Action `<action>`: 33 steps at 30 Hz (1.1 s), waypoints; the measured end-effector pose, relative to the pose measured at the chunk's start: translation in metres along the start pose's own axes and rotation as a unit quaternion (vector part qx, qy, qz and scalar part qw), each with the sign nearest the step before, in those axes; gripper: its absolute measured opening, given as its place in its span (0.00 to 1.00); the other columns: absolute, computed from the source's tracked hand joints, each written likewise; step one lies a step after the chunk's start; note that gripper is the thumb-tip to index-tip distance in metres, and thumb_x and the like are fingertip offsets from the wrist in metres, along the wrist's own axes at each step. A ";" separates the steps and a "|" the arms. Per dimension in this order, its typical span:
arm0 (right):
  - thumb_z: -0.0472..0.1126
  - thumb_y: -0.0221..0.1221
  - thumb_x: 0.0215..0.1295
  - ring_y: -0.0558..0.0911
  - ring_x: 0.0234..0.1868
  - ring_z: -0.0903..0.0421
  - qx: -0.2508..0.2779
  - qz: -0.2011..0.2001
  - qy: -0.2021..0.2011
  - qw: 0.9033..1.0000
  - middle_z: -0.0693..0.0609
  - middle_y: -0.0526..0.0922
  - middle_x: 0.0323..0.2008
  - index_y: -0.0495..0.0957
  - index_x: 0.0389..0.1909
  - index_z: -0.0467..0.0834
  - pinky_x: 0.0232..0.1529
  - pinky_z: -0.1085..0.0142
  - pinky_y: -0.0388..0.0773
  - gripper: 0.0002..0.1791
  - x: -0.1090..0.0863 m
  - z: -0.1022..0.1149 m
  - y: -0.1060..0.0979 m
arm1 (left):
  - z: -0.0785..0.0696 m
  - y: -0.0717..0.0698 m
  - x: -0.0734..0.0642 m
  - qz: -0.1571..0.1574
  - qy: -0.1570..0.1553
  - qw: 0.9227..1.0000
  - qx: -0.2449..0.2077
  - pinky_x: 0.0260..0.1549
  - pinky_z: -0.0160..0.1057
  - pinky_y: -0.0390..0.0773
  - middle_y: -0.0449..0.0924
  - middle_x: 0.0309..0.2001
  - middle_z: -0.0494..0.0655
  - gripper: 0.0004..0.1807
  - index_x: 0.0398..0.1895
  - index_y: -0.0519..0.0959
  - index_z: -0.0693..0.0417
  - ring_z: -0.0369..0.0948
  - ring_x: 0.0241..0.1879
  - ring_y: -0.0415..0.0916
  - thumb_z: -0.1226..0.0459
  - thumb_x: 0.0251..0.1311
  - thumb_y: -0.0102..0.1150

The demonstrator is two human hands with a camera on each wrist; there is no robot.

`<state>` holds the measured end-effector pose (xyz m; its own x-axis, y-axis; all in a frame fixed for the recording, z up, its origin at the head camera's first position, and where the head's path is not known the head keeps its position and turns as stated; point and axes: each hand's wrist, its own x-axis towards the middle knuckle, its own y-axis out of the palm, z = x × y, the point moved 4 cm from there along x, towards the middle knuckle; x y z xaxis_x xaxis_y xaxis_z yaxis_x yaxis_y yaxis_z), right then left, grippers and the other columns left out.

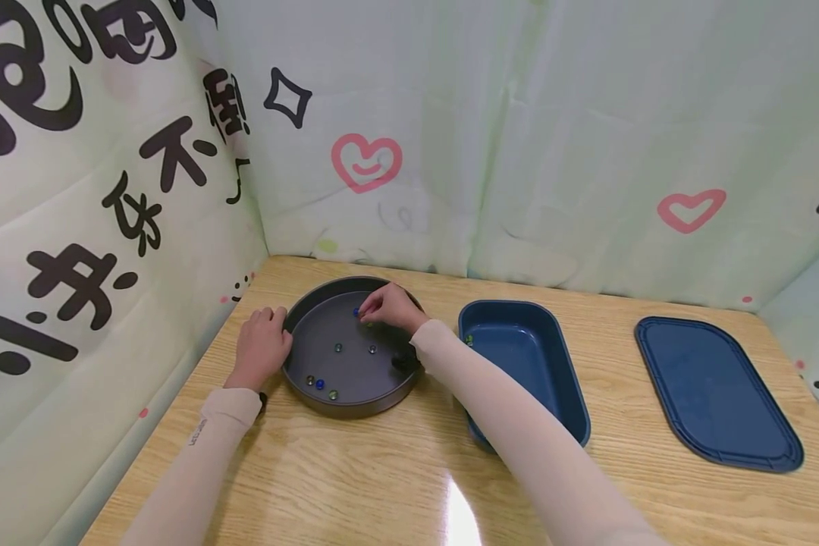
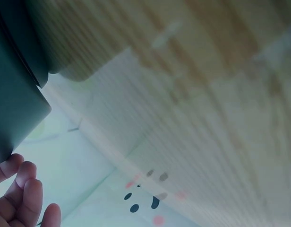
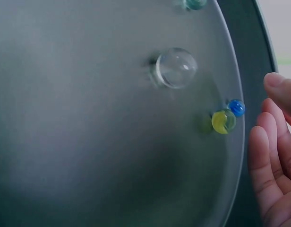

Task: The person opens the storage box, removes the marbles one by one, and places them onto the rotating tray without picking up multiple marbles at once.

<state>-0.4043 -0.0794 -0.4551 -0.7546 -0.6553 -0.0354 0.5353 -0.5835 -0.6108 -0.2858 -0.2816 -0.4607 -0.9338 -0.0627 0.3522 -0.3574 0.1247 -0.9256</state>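
A dark round pan (image 1: 341, 334) stands on the table with several glass marbles in it. My left hand (image 1: 262, 345) grips the pan's left rim; its curled fingers (image 2: 32, 194) show by the outer wall in the left wrist view. Inside the far part of the pan, my right hand (image 1: 389, 307) has thumb and fingertips close together, beside a blue marble (image 3: 236, 108) and a yellow-green marble (image 3: 224, 122). Whether a marble is between the fingertips is hidden. A clear marble (image 3: 176, 68) lies nearby. A blue marble (image 1: 320, 384) and a green marble (image 1: 333, 395) lie near the front wall.
Right of the pan stands a deep blue rectangular container (image 1: 519, 356), partly under the right forearm, with a green marble (image 1: 469, 340) seen by its left wall. A flat blue lid (image 1: 720, 394) lies farther right. Printed curtains border the wooden table (image 1: 355, 470) at the back and left.
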 end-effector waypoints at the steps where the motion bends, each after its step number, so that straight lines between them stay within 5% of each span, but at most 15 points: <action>1: 0.34 0.66 0.52 0.78 0.24 0.67 -0.003 0.000 0.000 1.000 0.44 0.87 0.31 0.85 0.34 0.37 0.30 0.76 0.74 0.08 0.001 0.000 0.001 | 0.000 0.000 0.000 0.000 0.000 1.000 0.001 0.33 0.52 0.72 0.73 0.35 0.62 0.15 0.45 0.72 0.65 0.56 0.34 0.70 0.68 0.55 0.50; 21: 0.36 0.68 0.50 0.71 0.22 0.66 -0.081 0.030 -0.006 0.996 0.50 0.83 0.21 0.86 0.29 0.39 0.26 0.78 0.66 0.05 0.010 0.004 0.021 | -0.002 -0.003 -0.001 0.015 -0.005 1.000 0.002 0.35 0.52 0.72 0.73 0.36 0.62 0.15 0.46 0.72 0.65 0.56 0.35 0.70 0.67 0.56 0.49; 33: 0.36 0.67 0.52 0.75 0.24 0.64 -0.080 0.014 -0.022 0.996 0.49 0.84 0.25 0.86 0.31 0.41 0.28 0.75 0.71 0.05 0.004 0.008 0.012 | 0.001 -0.002 -0.001 0.013 -0.004 1.000 0.001 0.34 0.52 0.72 0.73 0.36 0.62 0.14 0.45 0.72 0.65 0.56 0.35 0.70 0.67 0.56 0.49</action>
<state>-0.3981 -0.0928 -0.4563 -0.7208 -0.6928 -0.0213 0.4855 -0.4828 -0.7288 -0.2837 -0.2833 -0.4593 -0.9426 -0.0669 0.3271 -0.3332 0.1241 -0.9347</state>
